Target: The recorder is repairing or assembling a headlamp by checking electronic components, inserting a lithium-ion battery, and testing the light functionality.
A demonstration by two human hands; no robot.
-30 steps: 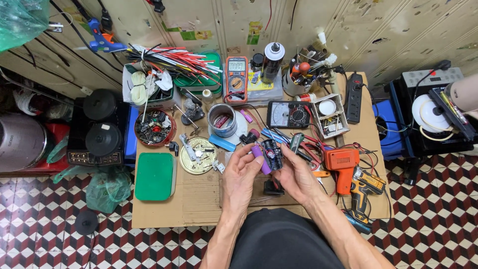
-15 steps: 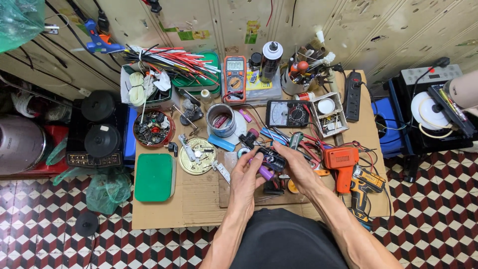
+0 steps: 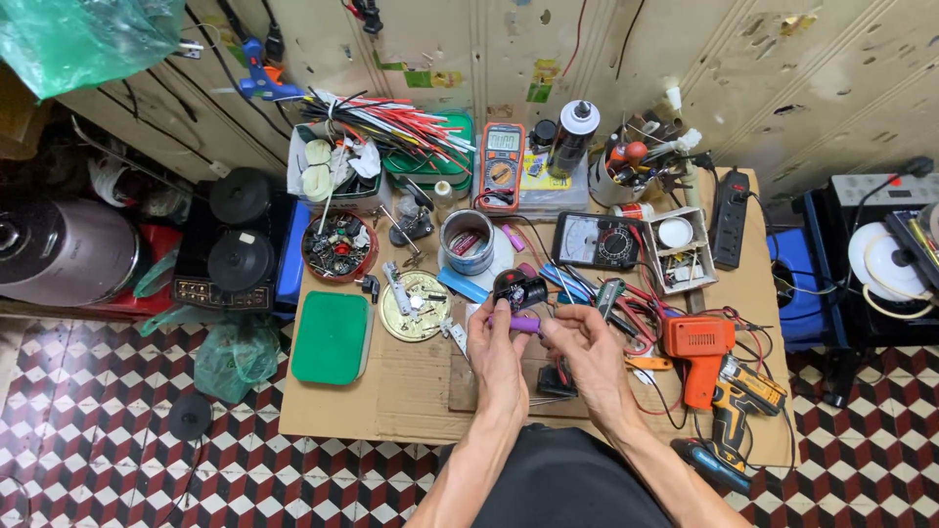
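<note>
Purple-handled tool [image 3: 521, 324] lies roughly level, long axis running left to right across the view, held above the cardboard-covered table [image 3: 411, 391]. Which end is the tip cannot be told. A small black round part [image 3: 518, 289] sits just above it, touching or nearly so.

Left hand [image 3: 497, 342] sits under the tool's left end, fingers curled and pinching the purple handle. Right hand [image 3: 585, 344] is at the tool's right end, thumb and forefinger drawn close together at it, other fingers loosely bent; actual contact unclear.

Nearby: brass disc [image 3: 415, 305] and green lid [image 3: 332, 337] to the left, orange heat gun [image 3: 698, 347] to the right
</note>
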